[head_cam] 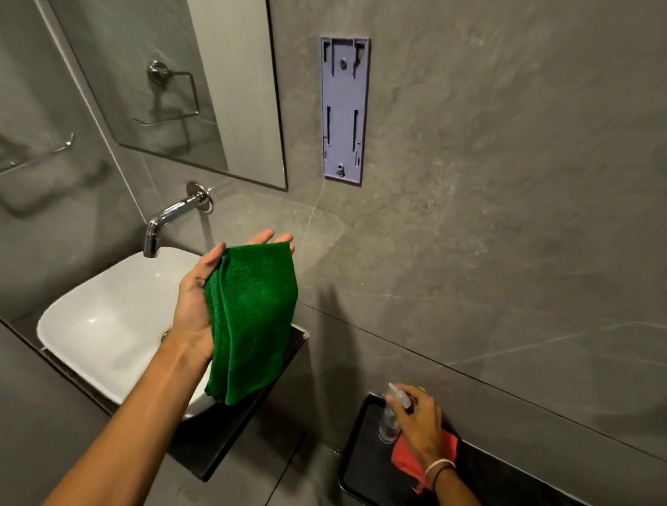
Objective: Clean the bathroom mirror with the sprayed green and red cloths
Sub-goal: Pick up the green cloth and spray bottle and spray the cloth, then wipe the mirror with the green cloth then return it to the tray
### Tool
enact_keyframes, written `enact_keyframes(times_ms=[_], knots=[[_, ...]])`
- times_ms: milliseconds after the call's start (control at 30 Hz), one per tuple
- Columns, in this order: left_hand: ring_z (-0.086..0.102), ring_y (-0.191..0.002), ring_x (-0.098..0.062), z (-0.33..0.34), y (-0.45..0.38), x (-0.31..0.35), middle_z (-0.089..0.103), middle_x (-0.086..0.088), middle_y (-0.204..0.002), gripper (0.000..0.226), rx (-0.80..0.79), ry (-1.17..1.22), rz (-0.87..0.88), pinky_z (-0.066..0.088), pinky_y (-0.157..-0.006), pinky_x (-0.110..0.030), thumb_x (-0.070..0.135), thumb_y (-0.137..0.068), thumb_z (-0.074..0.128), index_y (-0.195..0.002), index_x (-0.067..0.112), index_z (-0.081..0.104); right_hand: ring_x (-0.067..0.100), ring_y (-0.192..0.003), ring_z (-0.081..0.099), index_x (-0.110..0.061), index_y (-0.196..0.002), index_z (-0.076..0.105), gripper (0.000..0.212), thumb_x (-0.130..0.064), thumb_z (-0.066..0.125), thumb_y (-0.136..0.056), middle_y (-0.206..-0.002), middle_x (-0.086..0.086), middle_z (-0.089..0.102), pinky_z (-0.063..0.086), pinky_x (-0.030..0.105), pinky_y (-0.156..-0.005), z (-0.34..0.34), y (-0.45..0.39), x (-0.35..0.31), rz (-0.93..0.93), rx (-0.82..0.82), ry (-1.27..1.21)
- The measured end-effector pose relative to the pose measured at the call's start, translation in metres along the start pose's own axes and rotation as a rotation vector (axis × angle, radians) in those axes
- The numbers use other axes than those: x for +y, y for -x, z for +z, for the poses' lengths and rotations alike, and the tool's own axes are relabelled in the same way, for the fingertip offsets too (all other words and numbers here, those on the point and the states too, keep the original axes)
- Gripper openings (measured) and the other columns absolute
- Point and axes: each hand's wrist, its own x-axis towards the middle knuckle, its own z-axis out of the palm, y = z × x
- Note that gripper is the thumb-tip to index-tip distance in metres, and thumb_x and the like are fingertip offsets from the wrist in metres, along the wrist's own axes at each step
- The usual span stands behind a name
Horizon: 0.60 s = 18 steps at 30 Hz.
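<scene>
A folded green cloth (pixel 250 322) lies across the upturned palm of my left hand (pixel 196 304), held out above the sink's right side, fingers nearly flat under it. Low at the right, my right hand (pixel 418 421) is wrapped around a clear spray bottle (pixel 389 419) that stands on a black ledge (pixel 361 464). A red cloth (pixel 407 458) lies on that ledge, partly hidden under my right wrist. The mirror (pixel 171 69) hangs on the wall at the upper left, above the tap.
A white basin (pixel 99 326) sits on a dark counter (pixel 240 432) below a chrome wall tap (pixel 169 219). A grey dispenser backplate (pixel 344 110) is fixed to the tiled wall right of the mirror. A towel ring shows as a reflection in the mirror.
</scene>
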Motion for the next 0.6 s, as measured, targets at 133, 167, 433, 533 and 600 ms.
enact_keyframes(times_ms=[133, 167, 433, 533, 600], knots=[[0.012, -0.156, -0.024, 0.018, 0.001, 0.010, 0.019, -0.011, -0.168, 0.068, -0.092, -0.019, 0.002, -0.005, -0.128, -0.040, 0.043, -0.098, 0.034, -0.157, 0.011, 0.023, 0.028, -0.099, 0.073, -0.018, -0.099, 0.078, 0.020, -0.010, 0.085, -0.082, -0.100, 0.005, 0.077, 0.059, 0.045, -0.096, -0.010, 0.000, -0.088, -0.221, 0.111, -0.121], [0.010, -0.156, -0.024, 0.026, 0.001, 0.016, 0.017, -0.011, -0.169, 0.068, -0.122, -0.029, 0.002, -0.003, -0.127, -0.039, 0.043, -0.098, 0.033, -0.157, 0.011, 0.022, 0.023, -0.095, 0.075, -0.024, -0.100, 0.078, 0.023, -0.010, 0.083, -0.083, -0.096, -0.001, 0.079, 0.060, 0.035, -0.091, -0.012, -0.002, -0.126, -0.286, 0.065, -0.240], [0.029, -0.151, -0.033, 0.091, 0.001, 0.099, 0.036, -0.014, -0.162, 0.064, -0.220, -0.193, 0.206, 0.014, -0.128, -0.051, 0.044, -0.095, 0.038, -0.152, 0.015, 0.038, 0.017, -0.086, 0.070, -0.028, -0.104, 0.080, 0.029, -0.044, 0.079, -0.080, -0.097, -0.009, 0.080, 0.055, 0.036, -0.077, -0.044, 0.013, -0.436, -0.958, -0.290, -0.194], [0.047, -0.141, -0.033, 0.098, 0.002, 0.130, 0.048, -0.017, -0.153, 0.068, -0.323, -0.088, 0.302, 0.033, -0.121, -0.047, 0.054, -0.095, 0.044, -0.150, 0.013, 0.041, -0.001, -0.070, 0.064, -0.032, -0.088, 0.081, 0.007, -0.037, 0.080, -0.082, -0.081, -0.013, 0.078, 0.052, 0.024, -0.067, -0.041, 0.012, -0.493, -1.034, -0.389, -0.171], [0.055, -0.134, -0.035, 0.099, 0.004, 0.148, 0.058, -0.021, -0.144, 0.078, -0.379, 0.040, 0.328, 0.036, -0.117, -0.047, 0.065, -0.093, 0.042, -0.145, 0.007, 0.048, -0.001, -0.066, 0.065, -0.030, -0.083, 0.081, 0.007, -0.036, 0.082, -0.082, -0.075, -0.013, 0.076, 0.055, 0.023, -0.062, -0.036, 0.009, -0.531, -1.047, -0.432, -0.226]])
